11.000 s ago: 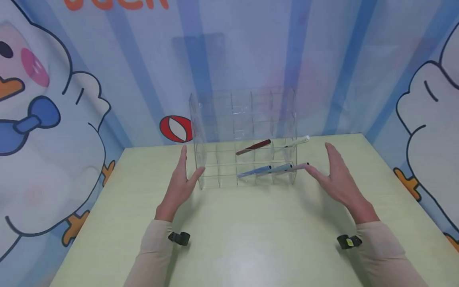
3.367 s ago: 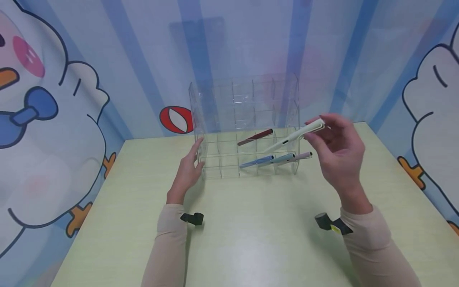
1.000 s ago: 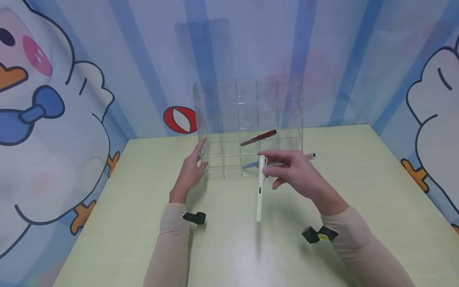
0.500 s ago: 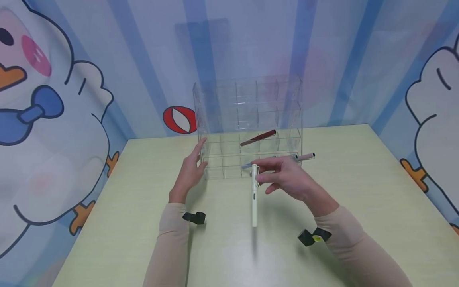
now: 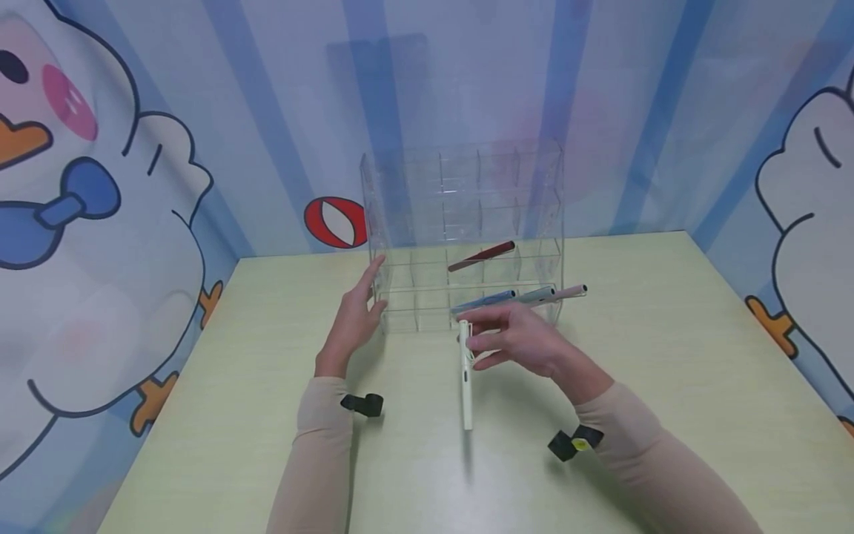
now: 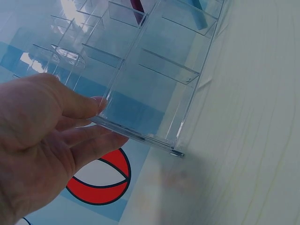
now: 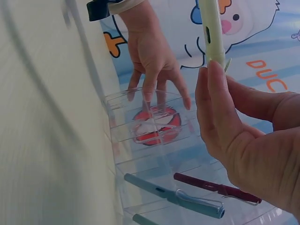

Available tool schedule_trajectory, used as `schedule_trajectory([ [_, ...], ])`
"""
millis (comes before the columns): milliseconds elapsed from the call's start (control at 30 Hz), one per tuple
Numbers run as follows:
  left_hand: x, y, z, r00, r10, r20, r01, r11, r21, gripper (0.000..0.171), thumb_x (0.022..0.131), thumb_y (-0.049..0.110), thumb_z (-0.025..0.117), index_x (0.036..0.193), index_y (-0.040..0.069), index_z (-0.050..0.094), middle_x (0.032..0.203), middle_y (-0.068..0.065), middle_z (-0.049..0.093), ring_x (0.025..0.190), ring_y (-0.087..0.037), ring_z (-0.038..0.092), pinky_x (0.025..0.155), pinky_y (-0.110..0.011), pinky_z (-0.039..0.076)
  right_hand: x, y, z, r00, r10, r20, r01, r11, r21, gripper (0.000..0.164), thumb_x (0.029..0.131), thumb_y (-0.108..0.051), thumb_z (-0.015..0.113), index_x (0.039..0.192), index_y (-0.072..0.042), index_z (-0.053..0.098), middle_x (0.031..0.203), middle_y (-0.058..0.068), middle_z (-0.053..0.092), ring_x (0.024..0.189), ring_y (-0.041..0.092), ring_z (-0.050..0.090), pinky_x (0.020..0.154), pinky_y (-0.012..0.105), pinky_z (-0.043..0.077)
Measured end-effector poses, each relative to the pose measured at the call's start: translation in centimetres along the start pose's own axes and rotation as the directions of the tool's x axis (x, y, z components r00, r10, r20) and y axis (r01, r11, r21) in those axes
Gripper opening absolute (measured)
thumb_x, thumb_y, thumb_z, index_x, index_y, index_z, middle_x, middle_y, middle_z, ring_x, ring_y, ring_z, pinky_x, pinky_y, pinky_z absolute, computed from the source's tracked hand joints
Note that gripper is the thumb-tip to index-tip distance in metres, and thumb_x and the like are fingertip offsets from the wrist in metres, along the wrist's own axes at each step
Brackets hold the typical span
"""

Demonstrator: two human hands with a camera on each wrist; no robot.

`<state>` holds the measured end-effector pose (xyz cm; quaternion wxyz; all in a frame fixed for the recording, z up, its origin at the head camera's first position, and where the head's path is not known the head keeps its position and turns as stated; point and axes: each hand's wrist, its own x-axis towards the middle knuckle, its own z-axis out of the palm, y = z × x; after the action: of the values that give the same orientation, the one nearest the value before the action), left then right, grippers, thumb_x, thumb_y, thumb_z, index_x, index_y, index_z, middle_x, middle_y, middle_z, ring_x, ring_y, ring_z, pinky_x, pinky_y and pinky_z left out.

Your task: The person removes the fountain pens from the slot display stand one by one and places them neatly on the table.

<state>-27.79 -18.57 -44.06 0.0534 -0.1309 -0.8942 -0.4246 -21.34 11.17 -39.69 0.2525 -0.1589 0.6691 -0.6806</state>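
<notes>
A clear acrylic pen rack (image 5: pixel 420 309) with rows of compartments stands upright at the back of the table. My left hand (image 5: pixel 350 326) holds its left side panel, the thumb on one face and the fingers on the other. In front of the rack my right hand (image 5: pixel 517 337) pinches a white pen (image 5: pixel 466 393) near its clip end, with the other end pointing toward me, above the table. A dark red pen (image 5: pixel 481 256) lies in the second row from the bottom. Below it slant a blue pen (image 5: pixel 485 300), a grey-green pen (image 5: pixel 537 296) and a pinkish pen (image 5: pixel 571 292).
The pale wooden table (image 5: pixel 414 460) reaches a printed cloth backdrop (image 5: pixel 267 111) with blue stripes and cartoon ducks. A red-and-white ball (image 5: pixel 336 222) is printed on it beside the rack. Each wrist wears a small black camera (image 5: pixel 363 405).
The white pen has come out of the rack's right side in my right hand, and has moved left and toward me. My left hand has closed on the rack's left side and stays there.
</notes>
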Motion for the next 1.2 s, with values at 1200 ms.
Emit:
schedule_trajectory([
  [1200, 0.0, 0.3, -0.1, 1.000, -0.007, -0.003, 0.007, 1.000, 0.006, 0.080, 0.099, 0.001, 0.060, 0.161, 0.031, 0.019, 0.163, -0.010, 0.025, 0.136, -0.042, 0.044, 0.107, -0.052, 0.042, 3.3, 5.4, -0.2, 0.977, 0.181, -0.116, -0.192, 0.978, -0.083, 0.047, 0.089, 0.013, 0.065, 0.133, 0.019, 0.050, 0.096, 0.020, 0.063, 0.075, 0.024, 0.072, 0.074, 0.037, 0.062],
])
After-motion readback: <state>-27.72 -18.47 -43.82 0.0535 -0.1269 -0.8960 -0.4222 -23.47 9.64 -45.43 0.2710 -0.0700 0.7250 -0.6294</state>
